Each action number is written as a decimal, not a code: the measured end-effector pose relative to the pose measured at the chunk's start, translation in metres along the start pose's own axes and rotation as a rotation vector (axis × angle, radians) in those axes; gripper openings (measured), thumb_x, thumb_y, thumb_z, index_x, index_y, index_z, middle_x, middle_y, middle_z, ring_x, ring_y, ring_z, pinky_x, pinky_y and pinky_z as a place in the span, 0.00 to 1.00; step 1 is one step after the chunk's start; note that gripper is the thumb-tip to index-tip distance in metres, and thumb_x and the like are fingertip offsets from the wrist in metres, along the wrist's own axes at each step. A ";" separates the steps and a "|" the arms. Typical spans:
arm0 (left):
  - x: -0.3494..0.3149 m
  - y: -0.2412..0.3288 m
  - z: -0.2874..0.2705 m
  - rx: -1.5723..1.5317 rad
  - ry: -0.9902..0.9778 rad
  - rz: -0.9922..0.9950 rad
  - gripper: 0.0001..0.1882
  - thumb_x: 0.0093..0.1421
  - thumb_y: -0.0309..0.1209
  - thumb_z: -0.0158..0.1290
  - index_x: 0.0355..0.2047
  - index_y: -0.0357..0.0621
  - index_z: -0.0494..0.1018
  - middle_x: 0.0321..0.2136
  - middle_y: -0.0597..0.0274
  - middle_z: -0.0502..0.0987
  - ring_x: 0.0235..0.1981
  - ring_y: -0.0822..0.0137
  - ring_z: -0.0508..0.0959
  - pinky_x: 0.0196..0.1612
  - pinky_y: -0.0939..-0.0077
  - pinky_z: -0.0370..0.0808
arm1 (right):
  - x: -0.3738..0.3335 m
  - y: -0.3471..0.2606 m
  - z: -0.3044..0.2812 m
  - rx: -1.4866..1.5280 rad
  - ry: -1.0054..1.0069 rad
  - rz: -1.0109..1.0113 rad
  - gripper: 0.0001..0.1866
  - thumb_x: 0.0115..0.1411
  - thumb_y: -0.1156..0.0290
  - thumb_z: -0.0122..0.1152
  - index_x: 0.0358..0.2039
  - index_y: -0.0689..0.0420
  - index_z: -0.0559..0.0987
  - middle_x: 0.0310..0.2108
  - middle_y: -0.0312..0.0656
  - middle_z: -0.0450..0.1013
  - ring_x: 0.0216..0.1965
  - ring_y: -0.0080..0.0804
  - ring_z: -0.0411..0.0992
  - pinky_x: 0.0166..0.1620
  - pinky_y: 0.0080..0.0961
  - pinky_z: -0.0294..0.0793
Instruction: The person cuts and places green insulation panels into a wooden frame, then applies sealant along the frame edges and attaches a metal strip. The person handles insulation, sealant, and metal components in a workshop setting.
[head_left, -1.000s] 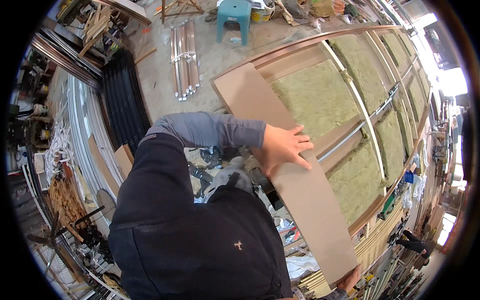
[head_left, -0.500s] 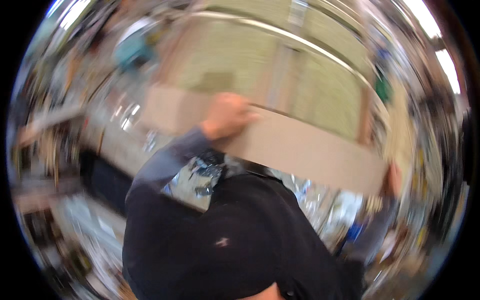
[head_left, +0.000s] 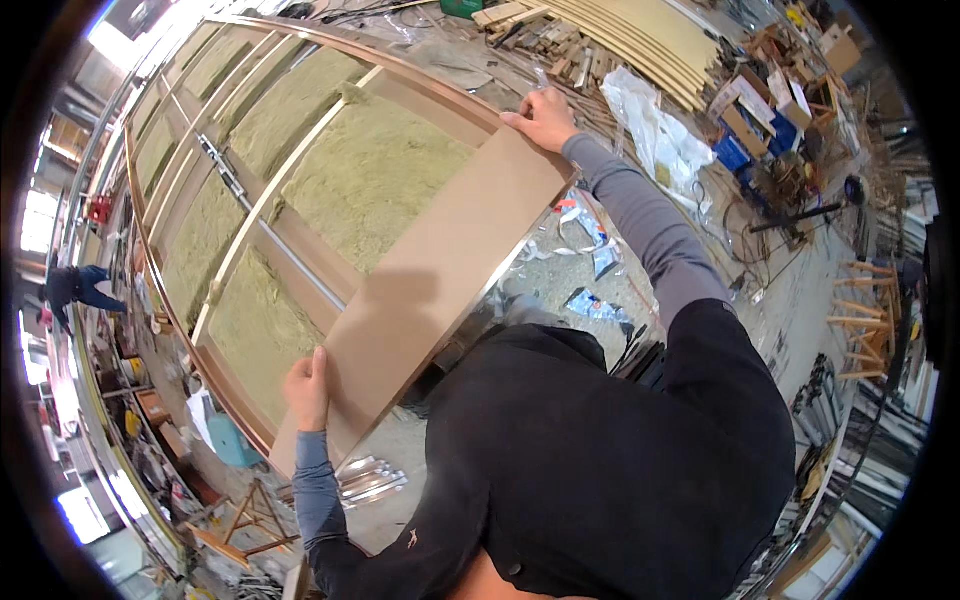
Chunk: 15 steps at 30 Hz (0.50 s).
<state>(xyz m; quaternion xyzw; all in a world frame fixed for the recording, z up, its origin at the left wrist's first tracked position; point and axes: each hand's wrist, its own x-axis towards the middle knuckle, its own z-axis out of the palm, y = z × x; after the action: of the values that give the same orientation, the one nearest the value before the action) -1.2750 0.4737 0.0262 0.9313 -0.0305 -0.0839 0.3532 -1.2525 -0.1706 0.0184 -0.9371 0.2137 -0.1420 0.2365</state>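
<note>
Okay, beige board lies between left hand, at its long edge, and right hand, bent at its end corner; can't tell whether either grips; yellowish insulation beside left hand.

Left grip and right grip touch a beige panel.

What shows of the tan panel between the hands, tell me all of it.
The panel is a long, flat, smooth tan strip with a thin pale near edge. Whether it is coated board or sheet metal, I cannot tell. It lies broad face up across the near end of the large frame, beside yellowish-green, wool-like filling, and a shadow darkens its middle. The left hand touches its far long edge toward the left end; the right hand, its right end's far corner.
</note>
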 end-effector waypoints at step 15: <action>0.001 0.019 0.017 0.099 -0.018 -0.060 0.31 0.65 0.57 0.61 0.22 0.37 0.78 0.16 0.65 0.71 0.22 0.73 0.68 0.28 0.69 0.67 | -0.003 0.033 0.050 -0.064 -0.087 0.101 0.28 0.58 0.32 0.66 0.40 0.45 0.82 0.69 0.49 0.61 0.71 0.56 0.51 0.67 0.63 0.47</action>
<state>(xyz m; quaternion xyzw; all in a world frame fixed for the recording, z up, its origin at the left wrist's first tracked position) -1.2767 0.4486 0.0257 0.9472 -0.0099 -0.1014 0.3039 -1.2476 -0.1766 -0.0412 -0.9376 0.2544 -0.0820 0.2225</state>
